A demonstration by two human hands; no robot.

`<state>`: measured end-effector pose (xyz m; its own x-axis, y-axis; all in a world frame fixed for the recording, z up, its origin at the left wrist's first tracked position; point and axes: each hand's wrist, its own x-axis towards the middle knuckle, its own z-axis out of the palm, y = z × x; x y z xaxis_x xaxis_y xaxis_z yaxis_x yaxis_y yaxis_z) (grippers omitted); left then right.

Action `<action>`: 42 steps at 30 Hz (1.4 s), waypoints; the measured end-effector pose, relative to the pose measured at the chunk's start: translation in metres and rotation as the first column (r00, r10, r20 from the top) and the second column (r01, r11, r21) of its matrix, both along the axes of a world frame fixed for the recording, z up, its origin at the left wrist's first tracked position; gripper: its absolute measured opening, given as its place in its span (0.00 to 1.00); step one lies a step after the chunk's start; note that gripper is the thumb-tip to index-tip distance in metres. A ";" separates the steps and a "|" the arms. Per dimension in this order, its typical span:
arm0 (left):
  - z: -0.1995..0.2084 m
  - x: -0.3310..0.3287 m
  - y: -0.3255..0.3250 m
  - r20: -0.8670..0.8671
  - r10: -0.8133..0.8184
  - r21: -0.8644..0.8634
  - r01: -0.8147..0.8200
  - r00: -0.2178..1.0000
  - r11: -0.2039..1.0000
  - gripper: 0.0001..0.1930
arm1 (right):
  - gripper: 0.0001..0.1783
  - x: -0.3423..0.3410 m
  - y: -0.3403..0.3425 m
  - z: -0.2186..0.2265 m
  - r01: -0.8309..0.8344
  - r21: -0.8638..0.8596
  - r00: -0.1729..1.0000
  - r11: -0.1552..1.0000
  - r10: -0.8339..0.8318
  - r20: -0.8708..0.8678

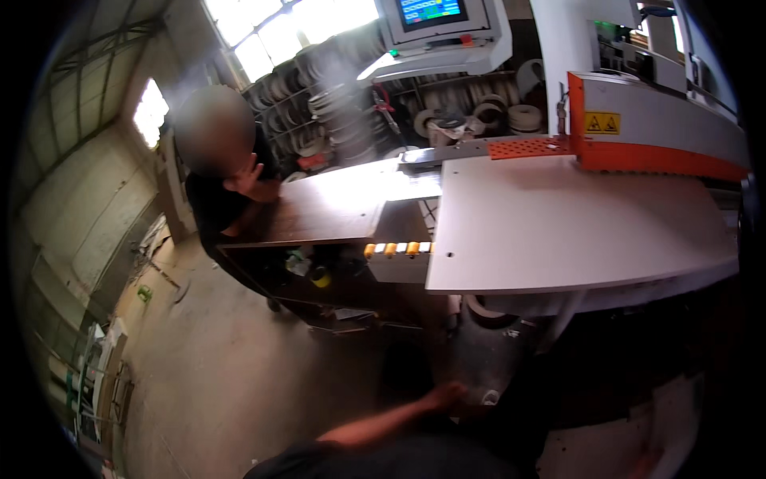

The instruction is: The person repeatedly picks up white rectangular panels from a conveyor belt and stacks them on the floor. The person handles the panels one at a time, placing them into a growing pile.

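Observation:
My left forearm reaches in from the lower edge, and my left hand (447, 394) hangs low in front of the machine, in dim light. Its fingers are too dark and blurred to show whether they are closed or hold anything. Above and beyond it, apart from the hand, a large pale panel (511, 231) with a few small drilled holes lies flat on the machine's bed. Its right part runs along the orange and white machine housing (638, 128). My right hand is not in the picture.
A co-worker (231, 191) in dark clothes leans at a wooden-topped cabinet (319, 209), one hand raised. Yellow and white rollers (399, 249) line the machine's edge. A control screen (431, 11) stands behind. Racks hold coiled edging rolls (343, 112). Boards (96, 383) lean at the far left.

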<state>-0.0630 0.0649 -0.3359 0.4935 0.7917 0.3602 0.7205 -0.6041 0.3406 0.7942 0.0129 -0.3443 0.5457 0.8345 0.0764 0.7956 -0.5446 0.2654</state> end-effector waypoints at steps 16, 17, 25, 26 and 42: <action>0.055 0.081 -0.014 0.152 0.304 -0.822 -0.051 0.940 0.567 0.18 | 0.35 -0.084 -0.026 0.084 0.358 0.079 0.931 0.930 -0.349 -0.104; 0.057 0.084 -0.016 0.177 0.311 -0.819 -0.035 0.934 0.572 0.18 | 0.35 -0.094 -0.027 0.091 0.349 0.089 0.934 0.933 -0.338 -0.117; 0.077 0.087 -0.017 0.118 0.257 -0.828 -0.048 0.959 0.559 0.20 | 0.37 -0.117 -0.046 0.082 0.357 0.137 0.910 0.924 -0.310 -0.277; 0.082 0.088 -0.018 0.113 0.246 -0.821 -0.049 0.963 0.568 0.20 | 0.37 -0.118 -0.048 0.079 0.367 0.140 0.902 0.919 -0.315 -0.296; 0.078 0.087 -0.018 0.048 0.216 -0.865 -0.067 0.975 0.497 0.21 | 0.40 -0.155 -0.043 0.059 0.999 0.036 0.027 -0.001 0.679 -0.733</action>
